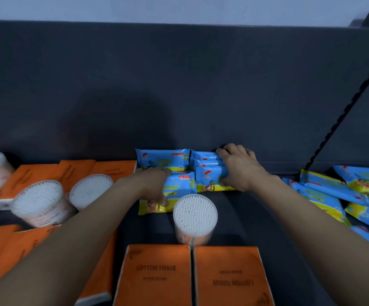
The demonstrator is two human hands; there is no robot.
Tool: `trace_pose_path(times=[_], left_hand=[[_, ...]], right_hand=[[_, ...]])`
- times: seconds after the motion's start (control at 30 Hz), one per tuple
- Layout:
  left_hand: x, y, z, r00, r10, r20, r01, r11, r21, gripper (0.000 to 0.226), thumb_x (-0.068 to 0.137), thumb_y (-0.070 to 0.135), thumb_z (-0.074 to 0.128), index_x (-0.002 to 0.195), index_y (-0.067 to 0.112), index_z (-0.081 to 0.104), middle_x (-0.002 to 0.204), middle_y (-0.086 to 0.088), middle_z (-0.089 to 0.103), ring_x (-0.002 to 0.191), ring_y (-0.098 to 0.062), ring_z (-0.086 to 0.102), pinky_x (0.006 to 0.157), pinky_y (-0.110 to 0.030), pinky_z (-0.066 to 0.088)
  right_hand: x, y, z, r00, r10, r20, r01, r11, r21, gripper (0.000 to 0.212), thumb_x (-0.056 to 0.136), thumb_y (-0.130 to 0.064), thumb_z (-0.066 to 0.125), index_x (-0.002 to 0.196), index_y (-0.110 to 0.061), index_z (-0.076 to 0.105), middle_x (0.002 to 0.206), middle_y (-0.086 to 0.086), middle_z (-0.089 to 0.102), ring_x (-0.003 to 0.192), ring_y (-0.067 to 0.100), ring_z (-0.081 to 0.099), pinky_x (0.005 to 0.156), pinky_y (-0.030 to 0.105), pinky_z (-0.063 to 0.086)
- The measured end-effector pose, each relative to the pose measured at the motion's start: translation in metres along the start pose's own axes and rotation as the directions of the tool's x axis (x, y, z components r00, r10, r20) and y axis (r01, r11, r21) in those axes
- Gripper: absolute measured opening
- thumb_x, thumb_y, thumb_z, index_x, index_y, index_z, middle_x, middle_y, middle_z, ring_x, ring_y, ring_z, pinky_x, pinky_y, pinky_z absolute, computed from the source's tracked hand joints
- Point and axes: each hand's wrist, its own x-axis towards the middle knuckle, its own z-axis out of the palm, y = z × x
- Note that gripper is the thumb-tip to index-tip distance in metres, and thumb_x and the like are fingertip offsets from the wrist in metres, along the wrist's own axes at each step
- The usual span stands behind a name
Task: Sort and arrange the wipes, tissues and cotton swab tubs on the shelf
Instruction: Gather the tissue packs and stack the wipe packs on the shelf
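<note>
Dark grey shelf (256,217) against a dark back panel (179,85); light is dim. Far left: swab tubs (40,202) lie tipped on orange tissue packs (77,171), unsorted. Centre: a block of wipes sits against the back panel. Left hand (155,184) lies on the near wipes pack (179,186); with the motion blur I cannot tell whether it grips or only presses. Just nearer stands an upright swab tub (195,215), then two flat tissue packs (157,272) side by side at the near edge. Right hand (238,166) grips the stacked wipes packs (207,171), fingers curled over their far end, thumb on the near side. Right: loose wipes pile (344,191), well apart from both hands. Judgement: the step in hand is squaring the wipes row, and the task is at an early stage. The next move likely calls for the right hand to fetch packs from the loose pile and lay them flush beside the stack, clear of the upright tub.
</note>
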Motion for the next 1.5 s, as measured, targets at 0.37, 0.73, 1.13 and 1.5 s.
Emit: trace_pose_path(times=[0.37, 0.73, 1.13, 1.5], left_hand=[[0.007, -0.004, -0.009, 0.993, -0.053, 0.108, 0.064, 0.993, -0.102, 0.109, 0.051, 0.049, 0.083, 0.138, 0.016, 0.028, 0.137, -0.006, 0.029, 0.127, -0.026, 0.030, 0.102, -0.039, 0.037], [0.001, -0.019, -0.019, 0.890, 0.017, -0.455, 0.026, 0.996, 0.089, 0.051, 0.076, 0.015, 0.058, 0.123, 0.017, 0.038, 0.127, -0.004, 0.038, 0.114, -0.025, 0.036, 0.089, -0.039, 0.030], [0.003, -0.014, -0.025, 0.947, -0.008, -0.322, -0.004, 0.999, -0.036, 0.045, 0.078, 0.014, 0.056, 0.120, 0.019, 0.040, 0.117, -0.005, 0.049, 0.110, -0.026, 0.042, 0.092, -0.042, 0.032], [-0.001, -0.008, -0.032, 0.985, -0.004, -0.170, -0.007, 0.998, -0.067, 0.061, 0.085, 0.016, 0.051, 0.140, 0.022, 0.027, 0.135, -0.003, 0.042, 0.125, -0.024, 0.037, 0.106, -0.041, 0.020]], right_hand=[[0.003, -0.001, -0.005, 0.998, 0.013, 0.059, -0.012, 1.000, -0.009, 0.080, 0.075, -0.035, 0.069, 0.142, -0.015, 0.031, 0.132, 0.005, 0.034, 0.125, 0.024, 0.034, 0.108, 0.037, 0.023], [0.017, 0.002, -0.018, 0.982, 0.016, 0.188, -0.034, 0.995, 0.092, 0.084, 0.065, -0.028, 0.078, 0.138, -0.022, 0.038, 0.127, 0.002, 0.048, 0.118, 0.024, 0.046, 0.092, 0.032, 0.038], [0.011, -0.003, -0.003, 0.996, 0.026, 0.088, -0.024, 1.000, -0.020, 0.092, 0.070, -0.038, 0.076, 0.145, -0.020, 0.025, 0.138, 0.001, 0.035, 0.127, 0.026, 0.031, 0.111, 0.041, 0.023], [0.017, -0.004, -0.038, 0.948, 0.036, 0.315, -0.063, 0.995, 0.076, 0.076, 0.061, -0.030, 0.082, 0.128, -0.028, 0.045, 0.108, -0.009, 0.055, 0.112, 0.022, 0.052, 0.088, 0.036, 0.031]])
